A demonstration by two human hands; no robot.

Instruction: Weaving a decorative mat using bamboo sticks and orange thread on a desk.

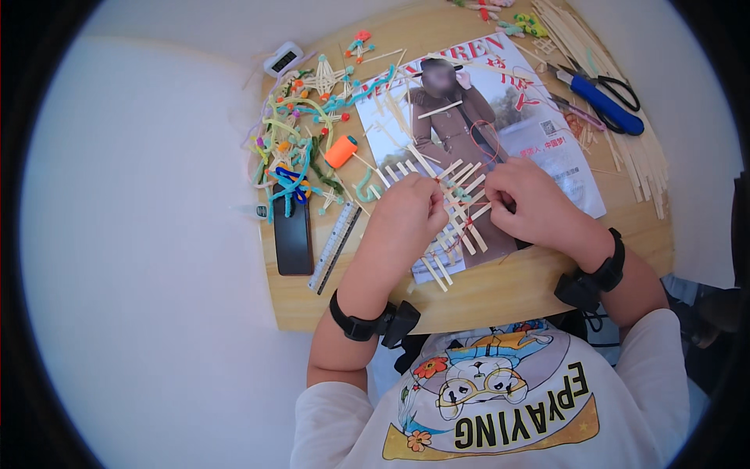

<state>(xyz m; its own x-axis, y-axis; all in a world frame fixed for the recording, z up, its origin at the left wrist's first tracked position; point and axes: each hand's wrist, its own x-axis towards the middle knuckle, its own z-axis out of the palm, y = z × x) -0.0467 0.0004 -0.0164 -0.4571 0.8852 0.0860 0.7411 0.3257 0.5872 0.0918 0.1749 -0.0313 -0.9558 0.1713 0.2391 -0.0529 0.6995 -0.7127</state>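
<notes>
Stick lattice: crossed pale sticks (462, 228), lower centre of the frame, between the two hands; sticks lay at angles, several ends sticking out unevenly.
Red thread: ran over the crossings (469, 224), with slack strands near the right hand.
Left hand: at the lattice's left side (408, 205), fingers curled inward, thumb close to forefinger; whether the tips gripped stick or thread could not be told.
Right hand: at the lattice's right side (527, 199), fingers bent, a small hollow visible beneath them; a hold on the thread seemed likely but could not be confirmed.
Handling advice: in the inspector's judgement, one hand should have steadied the crossing while the other drew the thread snug, evenly and without jerking, lest thin sticks skew or snap; slack strands needed keeping clear of the protruding ends.
Printed sheet: beneath the lattice (578, 191), reaching toward the upper centre.
Orange spool: left of the sheet's middle (341, 152).
Ruler: lower left of centre (334, 248), beside a dark phone (292, 242).
Blue-handled tool: upper right (601, 103), near loose sticks (642, 176).
</notes>
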